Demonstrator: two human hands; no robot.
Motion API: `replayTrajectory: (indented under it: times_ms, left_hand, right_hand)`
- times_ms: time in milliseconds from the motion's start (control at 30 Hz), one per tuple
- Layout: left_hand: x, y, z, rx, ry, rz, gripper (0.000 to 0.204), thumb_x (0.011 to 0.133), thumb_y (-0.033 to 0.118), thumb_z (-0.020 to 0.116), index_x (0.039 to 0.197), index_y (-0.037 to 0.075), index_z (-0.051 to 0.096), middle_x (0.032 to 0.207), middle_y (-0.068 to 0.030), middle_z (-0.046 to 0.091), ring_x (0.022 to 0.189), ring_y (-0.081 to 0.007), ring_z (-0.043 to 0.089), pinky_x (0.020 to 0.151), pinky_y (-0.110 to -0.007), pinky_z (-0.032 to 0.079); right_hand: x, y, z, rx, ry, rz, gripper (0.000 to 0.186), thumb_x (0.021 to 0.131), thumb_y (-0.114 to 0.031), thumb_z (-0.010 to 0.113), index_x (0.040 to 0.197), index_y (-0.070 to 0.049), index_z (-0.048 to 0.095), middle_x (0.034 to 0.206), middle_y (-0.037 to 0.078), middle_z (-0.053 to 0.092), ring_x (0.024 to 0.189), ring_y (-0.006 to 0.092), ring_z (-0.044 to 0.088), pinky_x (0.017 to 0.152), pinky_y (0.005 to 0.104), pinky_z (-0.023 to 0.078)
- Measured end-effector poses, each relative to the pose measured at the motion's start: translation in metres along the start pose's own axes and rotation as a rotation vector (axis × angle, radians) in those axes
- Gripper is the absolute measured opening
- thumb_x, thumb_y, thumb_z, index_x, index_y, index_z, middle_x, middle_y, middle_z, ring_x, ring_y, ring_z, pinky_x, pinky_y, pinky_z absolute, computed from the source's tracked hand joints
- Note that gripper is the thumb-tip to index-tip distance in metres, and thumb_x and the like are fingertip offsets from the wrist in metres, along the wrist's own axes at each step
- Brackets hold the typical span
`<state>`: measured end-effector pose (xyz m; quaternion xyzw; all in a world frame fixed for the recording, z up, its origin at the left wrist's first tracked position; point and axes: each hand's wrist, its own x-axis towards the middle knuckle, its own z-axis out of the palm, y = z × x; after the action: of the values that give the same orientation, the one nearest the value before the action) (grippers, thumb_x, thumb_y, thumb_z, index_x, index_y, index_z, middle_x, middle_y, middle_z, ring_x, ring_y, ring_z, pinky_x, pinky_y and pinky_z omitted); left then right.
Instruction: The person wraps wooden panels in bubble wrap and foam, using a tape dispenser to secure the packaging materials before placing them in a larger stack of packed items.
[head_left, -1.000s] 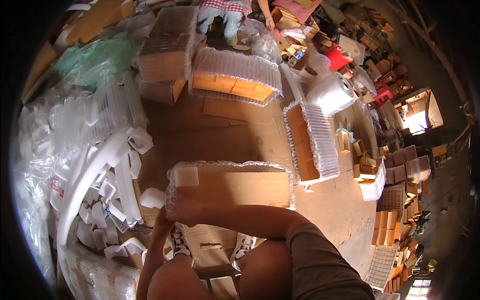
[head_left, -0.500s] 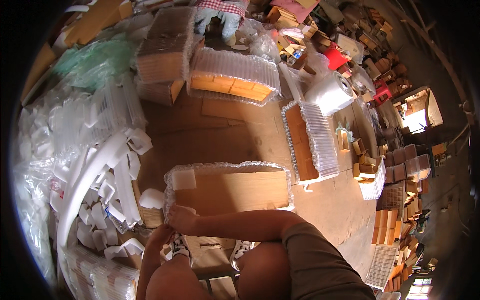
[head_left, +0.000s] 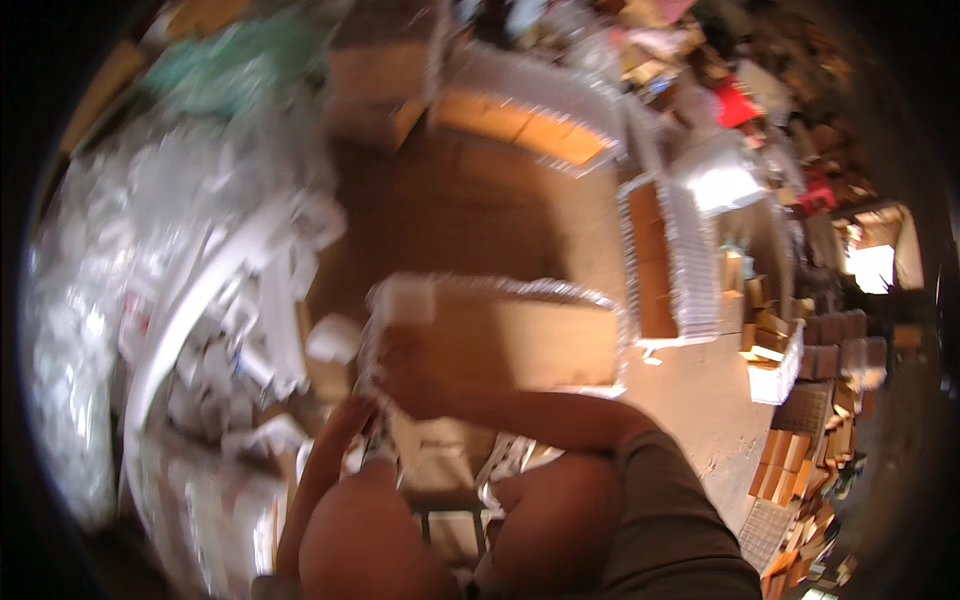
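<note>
In front of my knees lies a flat brown wooden piece [head_left: 480, 335], edged all round with clear inflated air-column wrap [head_left: 590, 292]. A white foam pad [head_left: 408, 300] sits at its far left corner. My right hand [head_left: 398, 370] reaches across to the near left corner and touches the wrap there. Close below it, my left hand [head_left: 362, 408] is at the same corner. Motion blur smears the fingers of both hands, so their grip is unclear.
Loose white foam strips [head_left: 215, 285] and clear plastic pile up on the left. More wrapped wooden pieces stand beyond, at the far side [head_left: 525, 120] and the right [head_left: 655, 265]. My knees flank a small stool [head_left: 455, 535].
The whole view has shifted, so the wrapped piece appears higher and farther right. The right hand has moved a little farther over the corner; the picture is now blurred.
</note>
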<state>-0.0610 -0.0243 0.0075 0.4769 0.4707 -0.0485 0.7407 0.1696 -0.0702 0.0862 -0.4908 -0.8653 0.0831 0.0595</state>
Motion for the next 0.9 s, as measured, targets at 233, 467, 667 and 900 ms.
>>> replayTrajectory:
  times_ms: [233, 467, 667, 900]
  left_hand:
    - [-0.01, -0.001, 0.005, 0.07, 0.05, 0.054, 0.035, 0.102, 0.027, 0.054, 0.077, 0.003, 0.063, 0.06, -0.0023, 0.055, 0.049, -0.0131, 0.05, 0.046, -0.032, 0.041]
    - [-0.026, 0.043, 0.007, 0.072, 0.021, -0.131, 0.024, 0.101, 0.024, 0.056, 0.09, 0.003, 0.059, 0.069, -0.0052, 0.059, 0.055, -0.0176, 0.054, 0.051, -0.034, 0.045]
    - [-0.047, 0.081, 0.016, 0.8, 0.43, 0.58, 0.044, 0.088, 0.016, 0.077, 0.125, 0.006, 0.055, 0.113, -0.0163, 0.063, 0.108, -0.0358, 0.061, 0.09, -0.047, 0.052]
    - [-0.04, 0.116, 0.031, 1.022, 0.073, 0.726, 0.081, 0.077, 0.012, 0.085, 0.149, 0.014, 0.048, 0.139, -0.0141, 0.055, 0.132, -0.0369, 0.049, 0.111, -0.046, 0.046]
  right_hand:
    - [-0.004, -0.013, 0.037, 0.205, 0.009, 0.009, 0.046, 0.097, -0.034, 0.06, 0.132, -0.004, 0.061, 0.141, 0.019, 0.056, 0.141, 0.0376, 0.043, 0.123, 0.053, 0.025]
    - [-0.04, 0.011, 0.017, 0.483, 0.12, 0.097, 0.077, 0.087, -0.033, 0.079, 0.144, 0.0, 0.041, 0.155, 0.025, 0.037, 0.147, 0.0469, 0.033, 0.121, 0.0546, 0.032]
    - [-0.081, 0.007, 0.015, 0.503, 0.154, 0.171, 0.07, 0.09, -0.028, 0.076, 0.146, -0.003, 0.042, 0.145, 0.024, 0.046, 0.138, 0.0467, 0.043, 0.11, 0.0521, 0.045]
    - [-0.109, -0.009, 0.009, 0.656, 0.208, 0.248, 0.067, 0.087, -0.011, 0.077, 0.145, -0.003, 0.044, 0.126, 0.019, 0.06, 0.108, 0.0395, 0.064, 0.092, 0.0473, 0.055]
